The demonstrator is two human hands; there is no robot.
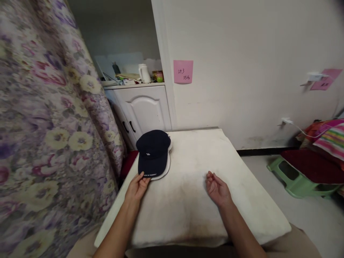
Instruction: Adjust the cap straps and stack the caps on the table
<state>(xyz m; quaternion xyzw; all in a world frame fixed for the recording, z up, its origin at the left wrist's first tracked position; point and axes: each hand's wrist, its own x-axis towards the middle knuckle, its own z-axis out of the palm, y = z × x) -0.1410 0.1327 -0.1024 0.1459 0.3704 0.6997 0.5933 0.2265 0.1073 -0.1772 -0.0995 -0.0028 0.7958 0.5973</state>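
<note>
A navy baseball cap [152,150] with small white lettering along its brim lies at the left of the cloth-covered table [188,215]. Beneath it, a white cap [168,166] shows only along its brim and right side. My left hand [138,186] grips the front edge of the navy cap's brim, thumb on top; its fingertips are partly hidden under the brim. Over the middle right of the table, my right hand [218,190] is held palm up with loosely bent fingers. Nothing shows in it, and it is apart from the caps.
A floral curtain [67,143] hangs close on the left. Behind the table are a white cabinet [147,111] with a white jug [144,73] on top and a wall with a pink note [183,71]. A green stool [306,182] stands on the right.
</note>
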